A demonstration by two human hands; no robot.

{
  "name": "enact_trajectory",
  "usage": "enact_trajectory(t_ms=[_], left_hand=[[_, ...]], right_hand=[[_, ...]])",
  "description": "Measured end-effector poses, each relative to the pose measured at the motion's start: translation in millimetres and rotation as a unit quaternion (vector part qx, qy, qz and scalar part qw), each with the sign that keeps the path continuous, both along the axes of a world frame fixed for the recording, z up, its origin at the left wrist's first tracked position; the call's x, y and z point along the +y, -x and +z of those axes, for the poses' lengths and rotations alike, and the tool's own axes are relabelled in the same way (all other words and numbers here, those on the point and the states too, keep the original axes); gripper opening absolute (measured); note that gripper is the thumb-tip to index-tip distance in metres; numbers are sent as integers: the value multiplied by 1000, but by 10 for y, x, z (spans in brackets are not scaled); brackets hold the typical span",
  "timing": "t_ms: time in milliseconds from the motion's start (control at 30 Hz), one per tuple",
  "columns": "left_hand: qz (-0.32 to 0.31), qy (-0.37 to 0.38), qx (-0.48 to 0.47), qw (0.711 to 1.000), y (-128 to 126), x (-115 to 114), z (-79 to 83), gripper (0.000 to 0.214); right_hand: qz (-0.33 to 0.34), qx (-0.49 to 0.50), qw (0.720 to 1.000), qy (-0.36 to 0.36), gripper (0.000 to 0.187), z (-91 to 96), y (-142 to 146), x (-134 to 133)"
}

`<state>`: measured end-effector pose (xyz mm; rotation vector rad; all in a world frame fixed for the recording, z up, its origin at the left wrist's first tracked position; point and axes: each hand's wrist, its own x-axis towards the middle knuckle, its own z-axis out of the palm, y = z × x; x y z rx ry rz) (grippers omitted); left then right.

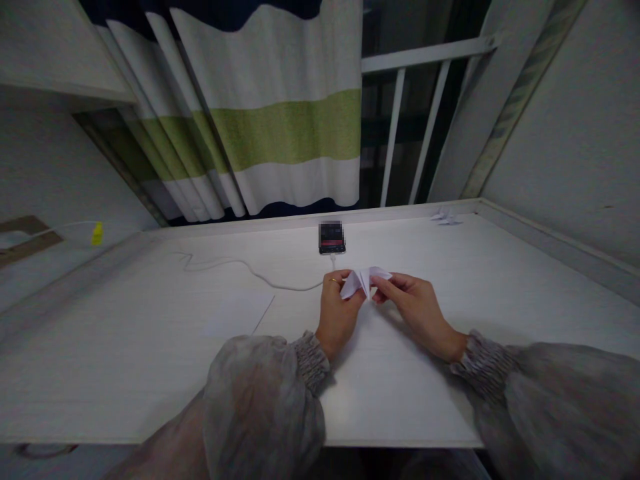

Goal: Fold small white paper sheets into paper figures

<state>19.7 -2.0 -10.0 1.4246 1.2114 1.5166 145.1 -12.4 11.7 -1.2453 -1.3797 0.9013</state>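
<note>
A folded white paper piece (365,279), with wing-like flaps spread to both sides, is held up over the middle of the desk. My left hand (339,313) grips its left flap and lower part, fingers closed round it. From the right, my right hand (413,303) pinches the other flap between thumb and fingers. Parts of the paper are covered by my fingers. Just beyond the hands lies a phone (332,237) with its screen on.
The white desk (160,373) reaches back to the window ledge. A white cable (250,268) runs left from the phone. Paper sheets (240,315) lie at left; small folded paper pieces (446,217) sit in the far right. A striped curtain (285,127) hangs behind.
</note>
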Motion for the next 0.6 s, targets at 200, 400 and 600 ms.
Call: enact_trajectory(t_ms=[200, 400, 600], left_hand=[[-92, 19, -37, 995, 5, -46, 55, 29], [-131, -158, 89, 975, 128, -102, 105, 74], [-162, -126, 158, 966, 205, -73, 176, 56]], right_hand=[[-9, -12, 1000, -7, 29, 3, -30, 2], [-4, -35, 999, 14, 30, -2, -39, 0], [59, -66, 996, 6, 28, -61, -34, 13]])
